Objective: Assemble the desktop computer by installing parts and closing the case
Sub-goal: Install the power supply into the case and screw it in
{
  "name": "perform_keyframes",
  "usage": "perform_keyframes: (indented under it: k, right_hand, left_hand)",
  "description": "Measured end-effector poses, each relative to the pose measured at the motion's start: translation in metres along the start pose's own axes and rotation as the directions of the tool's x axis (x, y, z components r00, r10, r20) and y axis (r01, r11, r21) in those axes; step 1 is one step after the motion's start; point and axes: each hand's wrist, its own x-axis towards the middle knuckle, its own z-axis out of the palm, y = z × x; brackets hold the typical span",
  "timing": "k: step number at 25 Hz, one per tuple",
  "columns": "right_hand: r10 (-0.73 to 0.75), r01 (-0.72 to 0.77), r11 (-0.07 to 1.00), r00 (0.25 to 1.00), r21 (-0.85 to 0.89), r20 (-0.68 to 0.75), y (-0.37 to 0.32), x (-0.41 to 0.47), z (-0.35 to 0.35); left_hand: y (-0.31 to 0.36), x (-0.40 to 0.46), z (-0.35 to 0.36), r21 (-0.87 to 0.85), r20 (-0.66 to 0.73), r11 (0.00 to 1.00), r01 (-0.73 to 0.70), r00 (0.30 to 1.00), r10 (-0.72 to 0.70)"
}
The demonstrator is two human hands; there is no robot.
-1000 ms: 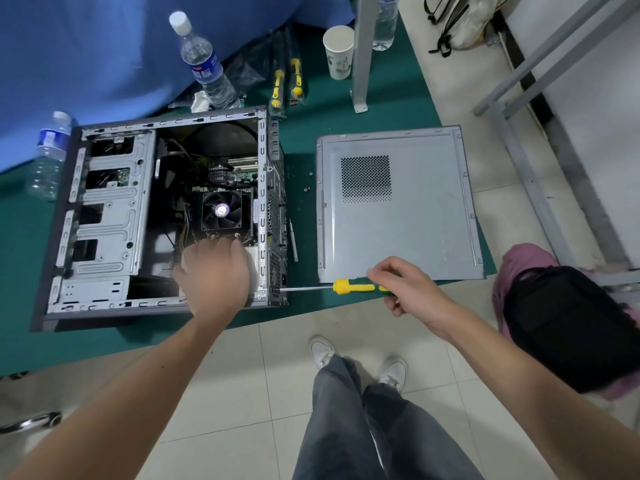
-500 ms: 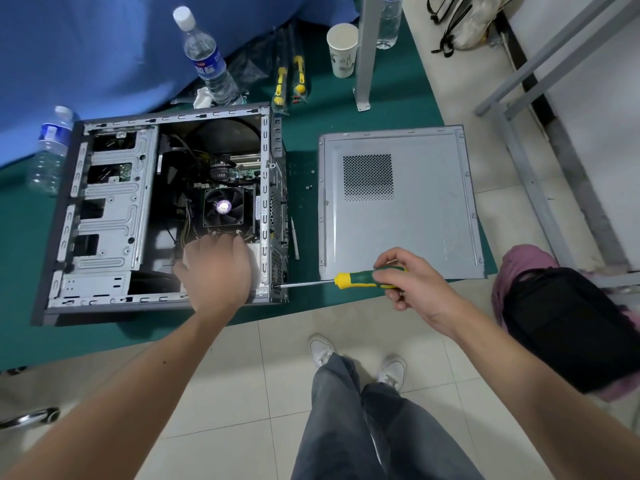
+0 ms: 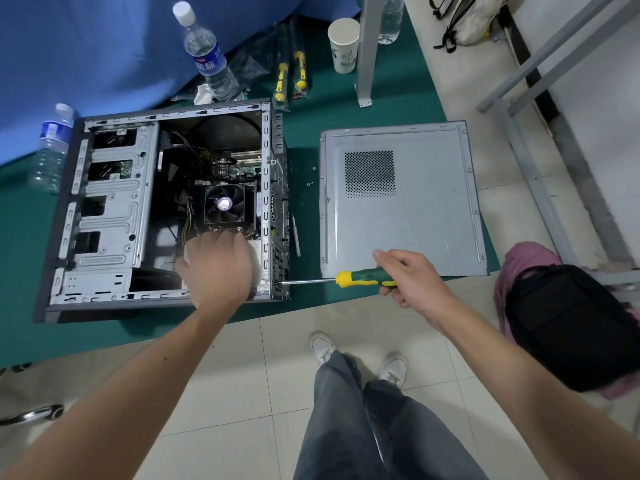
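**Case open, driver at rear corner**

Right hand (image 3: 412,282) clenched round screwdriver (image 3: 363,278) handle; tip meets near rear corner of computer case (image 3: 104,216). Left hand (image 3: 218,268), fingers flat, presses pale unit inside case's near corner. Case lies open on green surface (image 3: 304,143): fan (image 3: 224,203), board, wiring, drive bays. Side panel (image 3: 401,216) flat just beyond right hand. Farther: paper cup (image 3: 343,45), two water bottles (image 3: 207,57).

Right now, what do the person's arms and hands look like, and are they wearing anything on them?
Both forearms are bare as far as the view shows: no sleeves, gloves, watch or rings visible on the left hand or the right hand. Further down, the person wears grey-blue trousers and white shoes.
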Motion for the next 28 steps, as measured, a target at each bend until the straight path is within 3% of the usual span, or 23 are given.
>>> perform_keyframes:
  k: [5,9,14,19,24,26,28]
  right_hand:
    - [-0.025,0.003,0.982,0.993,0.190,0.113,0.000,-0.001,-0.008]
    - [0.049,-0.046,0.998,0.996,-0.037,0.076,-0.001,0.000,-0.004]
    - [0.055,-0.132,0.947,0.965,0.294,0.256,0.003,0.000,-0.018]
    - [0.136,-0.132,0.991,0.969,-0.035,0.204,0.001,0.000,-0.011]
    - [0.003,-0.062,0.958,0.978,0.282,0.207,0.006,0.000,-0.013]
    - [0.018,-0.042,0.982,0.991,0.184,0.131,0.004,0.000,-0.010]
    - [0.073,-0.072,0.997,0.992,-0.020,0.099,0.005,0.000,-0.006]
  left_hand:
    - [0.000,-0.001,-0.001,-0.002,-0.001,1.000,-0.001,1.000,0.001]
    - [0.000,-0.001,-0.001,0.004,0.005,1.000,-0.001,1.000,0.001]
    - [0.000,-0.001,-0.001,-0.002,-0.006,1.000,-0.003,1.000,0.003]
    - [0.000,0.000,-0.001,-0.005,-0.006,1.000,-0.003,1.000,0.003]
    - [0.001,0.000,-0.001,0.001,-0.003,1.000,-0.002,1.000,0.002]
    - [0.001,-0.001,-0.001,0.004,-0.001,1.000,-0.003,1.000,0.003]
    - [0.000,-0.001,-0.001,0.005,-0.001,1.000,-0.001,1.000,0.001]
